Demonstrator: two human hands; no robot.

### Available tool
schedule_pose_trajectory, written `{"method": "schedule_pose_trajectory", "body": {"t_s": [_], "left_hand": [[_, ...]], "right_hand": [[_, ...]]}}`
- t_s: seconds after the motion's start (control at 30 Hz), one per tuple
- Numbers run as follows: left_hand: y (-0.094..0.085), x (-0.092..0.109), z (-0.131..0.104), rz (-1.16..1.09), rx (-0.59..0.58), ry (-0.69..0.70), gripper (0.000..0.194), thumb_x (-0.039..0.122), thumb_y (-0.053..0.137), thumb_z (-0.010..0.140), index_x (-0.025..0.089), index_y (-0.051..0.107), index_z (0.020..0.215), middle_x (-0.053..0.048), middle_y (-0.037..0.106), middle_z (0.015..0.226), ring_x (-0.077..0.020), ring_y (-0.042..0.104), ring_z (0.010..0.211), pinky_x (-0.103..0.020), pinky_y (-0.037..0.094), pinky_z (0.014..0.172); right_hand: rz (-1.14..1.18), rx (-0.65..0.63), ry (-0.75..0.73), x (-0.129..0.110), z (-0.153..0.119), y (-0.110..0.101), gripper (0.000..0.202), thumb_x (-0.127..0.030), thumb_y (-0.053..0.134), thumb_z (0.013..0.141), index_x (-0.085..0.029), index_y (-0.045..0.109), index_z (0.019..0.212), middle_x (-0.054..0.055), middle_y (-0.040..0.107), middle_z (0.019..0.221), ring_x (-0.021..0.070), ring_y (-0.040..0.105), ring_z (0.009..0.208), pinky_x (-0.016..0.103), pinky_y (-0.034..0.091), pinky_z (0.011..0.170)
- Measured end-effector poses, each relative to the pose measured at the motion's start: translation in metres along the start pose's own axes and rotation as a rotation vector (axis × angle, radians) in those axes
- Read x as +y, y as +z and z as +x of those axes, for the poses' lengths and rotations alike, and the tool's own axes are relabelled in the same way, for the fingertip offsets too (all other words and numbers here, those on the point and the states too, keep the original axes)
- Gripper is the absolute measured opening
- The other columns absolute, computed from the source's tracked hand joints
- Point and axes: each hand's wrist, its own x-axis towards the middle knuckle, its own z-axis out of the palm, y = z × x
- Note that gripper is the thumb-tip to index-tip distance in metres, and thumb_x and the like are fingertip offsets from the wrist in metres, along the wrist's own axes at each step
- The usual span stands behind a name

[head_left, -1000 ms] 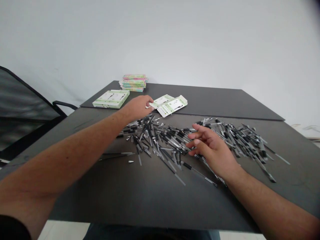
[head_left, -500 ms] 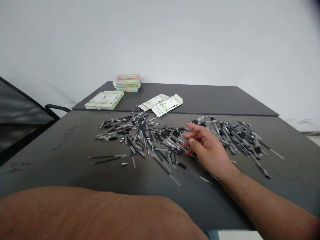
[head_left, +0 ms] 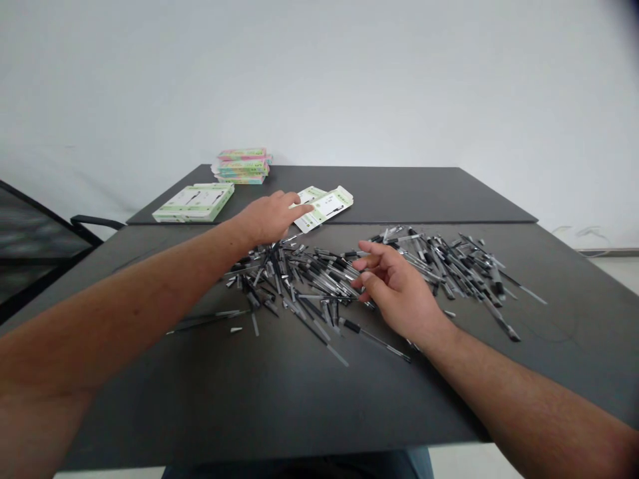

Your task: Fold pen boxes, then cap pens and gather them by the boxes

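Note:
My left hand (head_left: pixel 273 217) reaches forward over the far side of the pens, palm down. Its thumb and fingers are apart, overlapping the near left part of two flat green-and-white pen boxes (head_left: pixel 328 207); whether it touches them I cannot tell. My right hand (head_left: pixel 399 287) is open above the pile, fingers loosely curled and apart, with nothing visible in it. Left of it lies a heap of clear and black pen parts (head_left: pixel 319 274). Another heap of pens (head_left: pixel 456 269) spreads to its right. A single pen with a black grip (head_left: pixel 372 336) lies nearest me.
On the left of the raised back tabletop (head_left: pixel 399 193) lie white-and-green boxes (head_left: pixel 194 203). Behind them is a stack of pink, green and yellow packs (head_left: pixel 243 166). A small white pen tip (head_left: pixel 236 330) sits front left. A black mesh chair (head_left: pixel 40 246) stands at the left edge.
My left arm has swung up from the lower edge, and its hand now reaches over to the flat boxes. My right hand keeps nearly the same pose over the pens. The view has shifted slightly.

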Motion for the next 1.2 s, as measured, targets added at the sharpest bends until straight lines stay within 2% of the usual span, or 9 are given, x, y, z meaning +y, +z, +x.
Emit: {"method": "schedule_pose_trajectory", "body": {"t_s": [0.13, 0.3, 0.43, 0.57, 0.7, 0.87, 0.97, 1.1, 1.2], "left_hand": [[0.018, -0.01, 0.013, 0.079, -0.056, 0.099, 0.068, 0.013, 0.06, 0.104, 0.031, 0.07, 0.168, -0.019, 0.07, 0.166, -0.0384, 0.07, 0.142, -0.048, 0.059, 0.11], [0.031, -0.015, 0.029, 0.085, -0.024, 0.155, 0.053, 0.016, 0.067, 0.101, 0.031, 0.082, 0.149, -0.015, 0.081, 0.145, -0.033, 0.074, 0.132, -0.042, 0.059, 0.105], [0.041, -0.021, 0.034, 0.081, 0.083, 0.152, 0.037, 0.016, 0.06, 0.105, 0.021, 0.088, 0.128, -0.018, 0.085, 0.124, -0.033, 0.075, 0.117, -0.044, 0.059, 0.095], [0.04, -0.026, 0.034, 0.051, 0.265, 0.079, 0.036, 0.017, 0.053, 0.11, 0.014, 0.088, 0.117, -0.02, 0.084, 0.115, -0.0338, 0.074, 0.109, -0.045, 0.055, 0.086], [0.026, -0.035, 0.031, -0.001, 0.488, -0.048, 0.037, 0.025, 0.05, 0.114, 0.015, 0.086, 0.117, -0.017, 0.084, 0.117, -0.0302, 0.071, 0.107, -0.045, 0.055, 0.089], [-0.005, -0.034, 0.005, -0.048, 0.71, -0.185, 0.034, 0.039, 0.06, 0.112, 0.016, 0.081, 0.126, -0.011, 0.082, 0.12, -0.0253, 0.066, 0.115, -0.048, 0.053, 0.109], [-0.032, -0.015, -0.026, -0.097, 0.797, -0.245, 0.034, 0.043, 0.06, 0.115, 0.015, 0.079, 0.118, -0.012, 0.081, 0.119, -0.0289, 0.069, 0.122, -0.051, 0.05, 0.114], [-0.068, 0.025, -0.069, -0.251, 0.797, -0.405, 0.029, 0.045, 0.064, 0.112, 0.02, 0.068, 0.097, -0.009, 0.074, 0.106, -0.031, 0.072, 0.119, -0.048, 0.05, 0.11], [-0.082, 0.054, -0.091, -0.468, 0.774, -0.435, 0.023, 0.039, 0.067, 0.111, 0.024, 0.066, 0.094, -0.007, 0.074, 0.106, -0.0309, 0.071, 0.118, -0.047, 0.049, 0.108]], "right_hand": [[-0.025, -0.013, -0.005, 0.0, 0.0, 0.0, 0.061, -0.037, 0.072, 0.096, -0.026, 0.064, 0.156, 0.01, 0.076, 0.13, 0.0248, 0.077, 0.095, 0.047, 0.068, 0.078], [-0.035, -0.024, -0.011, 0.0, -0.002, -0.001, 0.06, -0.038, 0.071, 0.098, -0.027, 0.063, 0.156, 0.011, 0.076, 0.129, 0.0256, 0.077, 0.097, 0.047, 0.067, 0.079], [-0.032, -0.025, -0.024, 0.003, -0.001, -0.001, 0.06, -0.039, 0.071, 0.098, -0.026, 0.063, 0.156, 0.011, 0.077, 0.129, 0.0255, 0.076, 0.099, 0.046, 0.066, 0.079], [-0.036, -0.03, -0.032, 0.006, 0.001, -0.001, 0.061, -0.041, 0.071, 0.098, -0.025, 0.062, 0.156, 0.012, 0.077, 0.128, 0.026, 0.076, 0.1, 0.046, 0.067, 0.078], [-0.034, -0.021, -0.035, 0.01, 0.002, -0.002, 0.061, -0.038, 0.071, 0.097, -0.025, 0.062, 0.156, 0.011, 0.076, 0.13, 0.025, 0.077, 0.097, 0.045, 0.067, 0.077], [-0.025, -0.016, -0.05, 0.011, 0.003, -0.002, 0.062, -0.036, 0.071, 0.098, -0.026, 0.059, 0.158, 0.011, 0.073, 0.136, 0.0231, 0.077, 0.094, 0.045, 0.066, 0.077], [-0.044, 0.08, -0.106, 0.011, 0.003, -0.003, 0.07, -0.037, 0.074, 0.098, -0.028, 0.053, 0.164, 0.016, 0.066, 0.15, 0.024, 0.075, 0.1, 0.046, 0.066, 0.079], [-0.094, 0.267, -0.225, 0.011, 0.007, -0.009, 0.085, -0.044, 0.081, 0.098, -0.032, 0.044, 0.173, 0.021, 0.057, 0.163, 0.0331, 0.071, 0.127, 0.054, 0.067, 0.094], [-0.049, 0.284, -0.283, 0.01, 0.012, -0.015, 0.093, -0.058, 0.085, 0.096, -0.034, 0.042, 0.174, 0.022, 0.055, 0.167, 0.0373, 0.067, 0.137, 0.059, 0.066, 0.101]]}}
